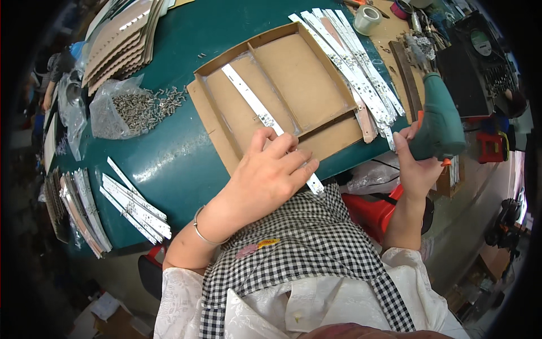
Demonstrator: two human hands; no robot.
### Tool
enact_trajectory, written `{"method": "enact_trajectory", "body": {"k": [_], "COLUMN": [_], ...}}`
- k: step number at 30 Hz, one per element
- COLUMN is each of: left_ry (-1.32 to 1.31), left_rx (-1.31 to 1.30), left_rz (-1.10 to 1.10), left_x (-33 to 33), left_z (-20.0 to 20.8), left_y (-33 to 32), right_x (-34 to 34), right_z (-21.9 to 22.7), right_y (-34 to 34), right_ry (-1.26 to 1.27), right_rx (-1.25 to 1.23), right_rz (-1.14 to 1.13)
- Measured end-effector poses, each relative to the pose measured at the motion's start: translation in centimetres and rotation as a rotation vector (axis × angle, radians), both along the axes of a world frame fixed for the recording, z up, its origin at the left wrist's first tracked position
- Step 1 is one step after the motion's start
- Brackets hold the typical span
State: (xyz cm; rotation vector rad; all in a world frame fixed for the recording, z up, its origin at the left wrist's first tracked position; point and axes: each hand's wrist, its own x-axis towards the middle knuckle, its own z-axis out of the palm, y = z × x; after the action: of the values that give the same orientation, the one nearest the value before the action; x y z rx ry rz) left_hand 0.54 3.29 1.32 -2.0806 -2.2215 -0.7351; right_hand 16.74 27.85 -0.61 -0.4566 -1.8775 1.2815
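We have the left hand (274,174) curled over a white strip (244,91), fingers wrapped across its lower half; thumb hidden, so can't tell how the underside is backed. Strip runs diagonally over the brown tray (319,76), center of frame, near end out past the tray's near edge toward the apron (299,248). Our read: gripping that end steadies the strip and lets us angle it.

Right hand (420,169), right of center, is closed around the grip of a teal power tool (443,113), thumb beside the tips of the fanned strips (344,53) at upper right. That pile probably sits there to be close at hand. Loose metal fasteners (138,113) spill from a clear bag (107,131) at upper left, presumably for easy picking.

Materials: strip is thin, flat, narrow, with small dark parts toward its lower half; reads as circuit board. Tray looks like brown fiberboard or card: matte, low walls, one divider. Bag is crinkled plastic. Tabletop (176,165) is smooth green with some glare. Brownish sheets (121,42) with notched edges stack at upper left; more white strips (135,212) lie loosely overlapped at lower left. Apron is black-and-white check.
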Motion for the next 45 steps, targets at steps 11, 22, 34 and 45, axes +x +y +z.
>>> {"method": "enact_trajectory", "body": {"k": [11, 22, 34, 45], "left_ry": [0.11, 0.128, -0.019, -0.032], "left_rx": [-0.163, -0.19, -0.364, 0.012], "left_rz": [0.229, 0.772, 0.877, 0.912], "left_x": [1.8, 0.8, 0.7, -0.8], "left_z": [6.4, 4.5, 2.9, 2.5], "left_y": [-11.3, -23.4, -26.4, -18.3], "right_x": [-1.6, -3.6, -3.1, -0.1], "right_z": [-0.5, -0.7, -1.4, 1.6], "right_y": [0.4, 1.7, 2.8, -3.2], "right_ry": [-0.398, -0.57, -0.193, 0.003], "right_rx": [0.53, 0.556, 0.054, -0.211], "right_rz": [-0.266, -0.193, -0.016, 0.22]}}
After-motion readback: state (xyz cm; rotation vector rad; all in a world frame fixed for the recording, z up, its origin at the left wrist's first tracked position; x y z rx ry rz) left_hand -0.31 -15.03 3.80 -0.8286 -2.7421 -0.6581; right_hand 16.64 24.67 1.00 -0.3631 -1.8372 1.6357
